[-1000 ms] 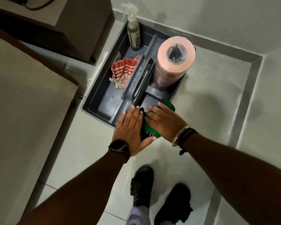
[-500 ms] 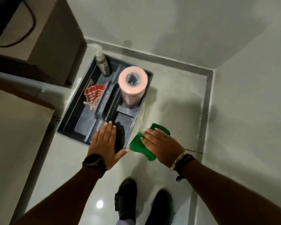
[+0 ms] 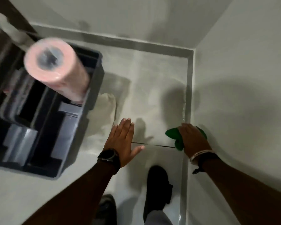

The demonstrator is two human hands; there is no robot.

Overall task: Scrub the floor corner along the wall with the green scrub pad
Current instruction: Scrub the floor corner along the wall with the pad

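Note:
My right hand [image 3: 194, 139] presses the green scrub pad [image 3: 173, 135] flat against the grey skirting strip [image 3: 189, 98] where the pale floor meets the right wall. Most of the pad is hidden under my palm; green shows on both sides of the hand. The floor corner [image 3: 191, 52] lies farther ahead along that strip. My left hand [image 3: 122, 142], with a black watch on the wrist, is spread flat over the floor tile, fingers apart, holding nothing.
A dark grey cleaning caddy [image 3: 94, 88] stands on the floor at left, with a pink roll [image 3: 55, 67] upright in it. My two black shoes [image 3: 158, 185] are below the hands. A dark grout line [image 3: 152, 145] runs between my hands. Walls close the far and right sides.
My right hand has carried the green pad from the caddy's edge to the right, onto the strip at the right wall. My left hand left the caddy and now rests over the floor.

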